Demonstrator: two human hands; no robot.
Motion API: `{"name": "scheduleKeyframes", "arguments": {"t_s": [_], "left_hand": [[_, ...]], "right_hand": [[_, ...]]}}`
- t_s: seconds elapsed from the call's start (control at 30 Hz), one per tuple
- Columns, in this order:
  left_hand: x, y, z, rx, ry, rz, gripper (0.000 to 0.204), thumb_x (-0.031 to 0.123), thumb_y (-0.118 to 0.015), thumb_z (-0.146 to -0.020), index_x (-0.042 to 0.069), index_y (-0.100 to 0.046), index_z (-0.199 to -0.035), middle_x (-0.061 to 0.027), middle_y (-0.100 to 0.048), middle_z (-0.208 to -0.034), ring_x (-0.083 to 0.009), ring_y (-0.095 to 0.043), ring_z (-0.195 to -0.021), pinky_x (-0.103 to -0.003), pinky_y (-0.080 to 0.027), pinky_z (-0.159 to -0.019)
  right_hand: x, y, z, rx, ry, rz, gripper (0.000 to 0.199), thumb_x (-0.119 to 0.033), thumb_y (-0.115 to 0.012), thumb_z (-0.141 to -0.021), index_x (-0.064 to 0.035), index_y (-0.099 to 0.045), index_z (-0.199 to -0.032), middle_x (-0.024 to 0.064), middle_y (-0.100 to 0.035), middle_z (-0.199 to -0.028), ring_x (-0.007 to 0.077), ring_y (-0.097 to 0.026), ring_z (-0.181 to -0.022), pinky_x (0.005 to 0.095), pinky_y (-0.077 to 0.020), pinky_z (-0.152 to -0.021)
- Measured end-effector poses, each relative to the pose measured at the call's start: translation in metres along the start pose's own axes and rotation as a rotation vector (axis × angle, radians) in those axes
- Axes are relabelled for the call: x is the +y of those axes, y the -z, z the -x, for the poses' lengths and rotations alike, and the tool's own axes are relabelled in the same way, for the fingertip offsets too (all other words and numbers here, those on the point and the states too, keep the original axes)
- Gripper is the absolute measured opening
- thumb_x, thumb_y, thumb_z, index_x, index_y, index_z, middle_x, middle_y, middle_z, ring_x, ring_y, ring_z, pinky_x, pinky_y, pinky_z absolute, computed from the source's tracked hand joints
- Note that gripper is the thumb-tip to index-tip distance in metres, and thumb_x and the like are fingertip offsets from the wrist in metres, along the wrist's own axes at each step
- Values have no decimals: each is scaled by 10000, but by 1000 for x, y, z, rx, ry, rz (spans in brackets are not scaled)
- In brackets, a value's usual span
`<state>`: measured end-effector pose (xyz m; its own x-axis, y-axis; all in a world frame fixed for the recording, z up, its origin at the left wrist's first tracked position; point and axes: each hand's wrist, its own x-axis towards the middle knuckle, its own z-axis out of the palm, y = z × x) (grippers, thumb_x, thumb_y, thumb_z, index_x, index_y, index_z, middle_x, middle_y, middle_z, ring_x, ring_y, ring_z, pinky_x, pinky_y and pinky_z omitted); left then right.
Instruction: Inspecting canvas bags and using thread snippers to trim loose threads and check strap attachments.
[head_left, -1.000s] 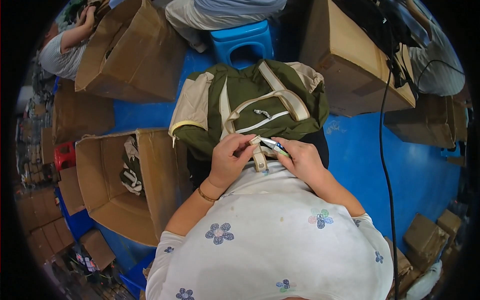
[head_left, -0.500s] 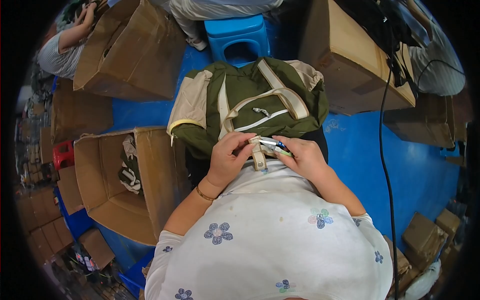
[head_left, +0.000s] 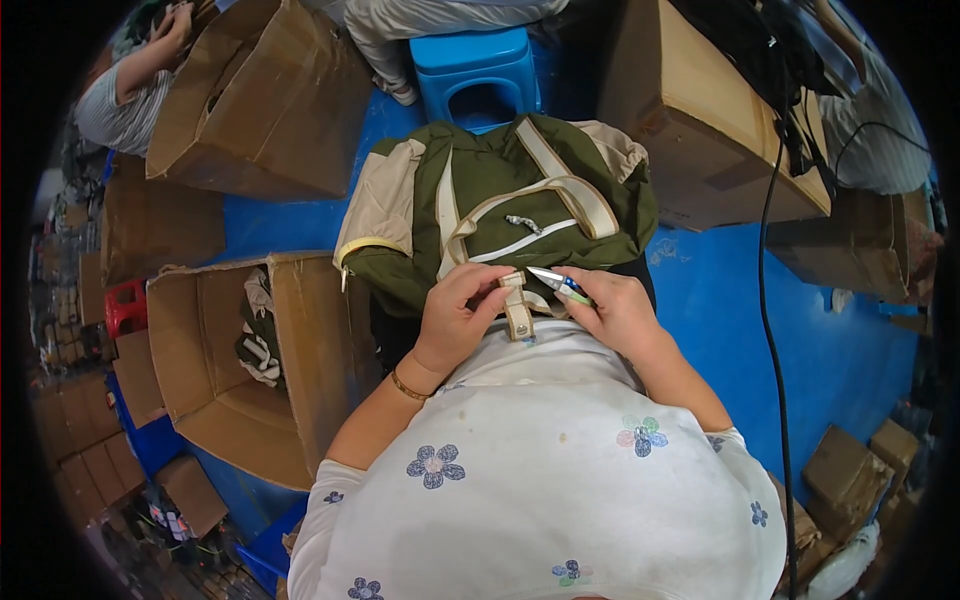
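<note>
Two hands clamped, left hand [head_left: 455, 315] on beige strap tab [head_left: 518, 316] by green bag [head_left: 485, 172], right hand [head_left: 622, 312] on snips [head_left: 560, 283] beside tab; likely trimming, next cut needing steady tab, careful aim.

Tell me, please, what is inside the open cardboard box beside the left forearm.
Inside the box, crumpled green, beige and white fabric shows; the right wall covers anything behind it.

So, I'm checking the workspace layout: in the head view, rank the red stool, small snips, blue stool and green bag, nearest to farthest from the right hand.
1. Small snips: held in the right hand.
2. Green bag: just ahead.
3. Blue stool: beyond the bag.
4. Red stool: far left.
</note>
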<state>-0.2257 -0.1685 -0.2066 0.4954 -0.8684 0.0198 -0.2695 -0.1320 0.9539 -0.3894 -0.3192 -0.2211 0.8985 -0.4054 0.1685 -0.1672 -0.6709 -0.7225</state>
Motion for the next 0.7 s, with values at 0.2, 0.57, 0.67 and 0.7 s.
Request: {"name": "scheduleKeyframes", "arguments": {"t_s": [0.2, 0.57, 0.67, 0.7], "left_hand": [[-3, 3, -6, -17, -22, -34, 206, 15, -639, -792, 10, -626, -998, -60, -571, -842, -98, -565, -688, -192, -457, -595], [-14, 7, -5, 38, -38, -60, 124, 27, -647, -768, -4, -632, -887, -88, -616, -841, -159, -590, -753, -260, -474, -659], [-4, 2, -4, 58, -192, -131, 123, 34, -625, -765, 28, -620, -887, -107, -590, -825, -262, -583, -758, -310, -477, -658], [-9, 3, -2, 51, -227, -166, 127, 26, -620, -763, 35, -623, -890, -103, -589, -842, -263, -585, -760, -308, -479, -656]], "right_hand": [[-3, 3, -6, -81, -18, -8, 328, -134, -674, -740, -55, -620, -1054, 134, -635, -786, 253, -613, -643, 309, -493, -577], [-12, -16, -30, 16, -332, -548, 253, -160, -718, -750, -15, -551, -873, -3, -524, -687, 66, -434, -641, 237, -416, -578], [-11, -23, -37, -71, -398, -773, 178, -121, -684, -778, -52, -537, -852, -22, -532, -712, 26, -436, -588, 186, -362, -505], [-15, -19, -40, -167, -509, -881, 149, -127, -657, -798, -55, -540, -856, -15, -550, -677, 27, -415, -482, 178, -315, -412]]}}
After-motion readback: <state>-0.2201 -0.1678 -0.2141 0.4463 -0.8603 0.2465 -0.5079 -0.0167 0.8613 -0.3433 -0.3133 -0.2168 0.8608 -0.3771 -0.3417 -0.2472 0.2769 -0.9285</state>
